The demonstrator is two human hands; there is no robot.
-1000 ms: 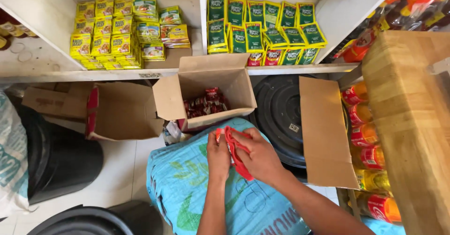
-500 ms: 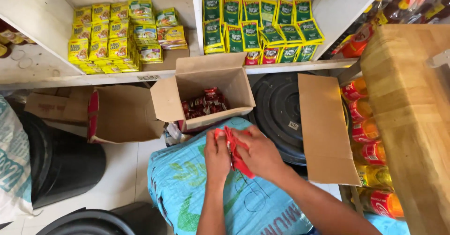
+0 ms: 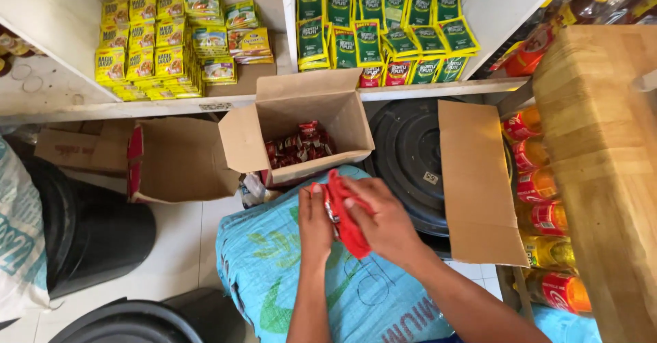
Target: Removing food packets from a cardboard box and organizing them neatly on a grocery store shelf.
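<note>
On top of a big blue woven sack (image 3: 287,274), two hands meet. The left hand (image 3: 315,223) and the right hand (image 3: 383,220) both curl shut around a strip of small red shiny packets (image 3: 345,223). The strip is folded up between them, and one end pokes out below the right hand.

Just in front of the hands sits an open brown cardboard box (image 3: 301,121). Its flaps stand up. At the bottom lie more small red packets (image 3: 301,144), the same kind as the strip. The box looks far from full, so I think only some of the packets are out of it or in it; which way they go I cannot tell.

Behind the box is a white shelf (image 3: 61,83). On its left part stand piles of yellow packets (image 3: 144,42). On its right part stand rows of green packets (image 3: 376,28). None of the red packets are on the shelf.

To the left lies another open cardboard box with a red edge (image 3: 178,158). To the right, a black round lid (image 3: 407,158) sits by a flat piece of cardboard (image 3: 475,179), with bottles of orange and red drink (image 3: 540,192) beside it.
</note>
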